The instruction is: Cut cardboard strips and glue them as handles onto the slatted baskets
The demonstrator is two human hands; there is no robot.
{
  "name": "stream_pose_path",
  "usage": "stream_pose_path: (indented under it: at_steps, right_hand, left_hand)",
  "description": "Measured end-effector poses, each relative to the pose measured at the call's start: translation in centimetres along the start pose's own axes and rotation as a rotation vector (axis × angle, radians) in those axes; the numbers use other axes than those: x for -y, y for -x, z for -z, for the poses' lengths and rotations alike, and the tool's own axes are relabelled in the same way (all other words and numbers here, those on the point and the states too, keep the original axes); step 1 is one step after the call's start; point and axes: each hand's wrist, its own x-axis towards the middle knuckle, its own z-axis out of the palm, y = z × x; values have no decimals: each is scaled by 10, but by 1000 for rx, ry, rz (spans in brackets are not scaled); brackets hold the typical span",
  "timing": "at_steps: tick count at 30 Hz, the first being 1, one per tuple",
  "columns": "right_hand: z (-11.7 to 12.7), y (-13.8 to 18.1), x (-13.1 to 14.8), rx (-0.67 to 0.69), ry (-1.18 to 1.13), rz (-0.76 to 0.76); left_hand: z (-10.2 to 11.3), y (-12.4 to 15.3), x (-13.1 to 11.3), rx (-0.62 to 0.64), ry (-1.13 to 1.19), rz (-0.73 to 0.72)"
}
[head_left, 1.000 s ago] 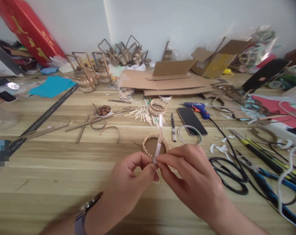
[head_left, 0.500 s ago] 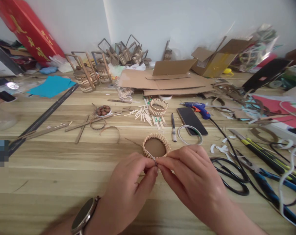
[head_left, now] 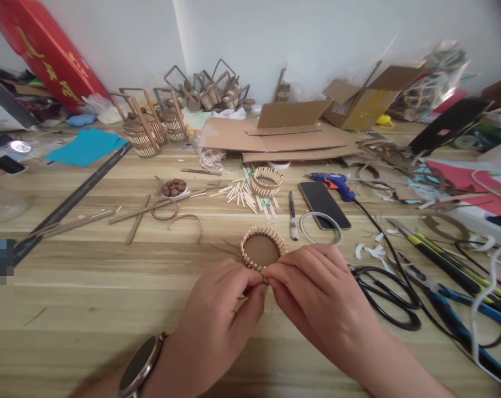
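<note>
Pinching thin sliver [head_left: 266,281], barely visible, between left hand [head_left: 223,309] and right hand [head_left: 317,298] fingertips, at near rim of basket [head_left: 262,250] on table [head_left: 88,287]. Best: grip short, work low, avoid nudging rim sticks.

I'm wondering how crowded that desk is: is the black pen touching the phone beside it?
Apart. The head view shows a strip of bare wooden table between the pen and the phone.
</note>
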Motion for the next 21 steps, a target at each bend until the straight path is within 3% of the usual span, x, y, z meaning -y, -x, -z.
stream_pose_path:
  at_steps: [6,21]
  right_hand:
    - [2,-1,-2,9,-107,-2]
    - [-8,6,3,-182,204,67]
  left_hand:
    - [1,1,1,-20,11,27]
    - [-1,-4,-4,28,160,160]
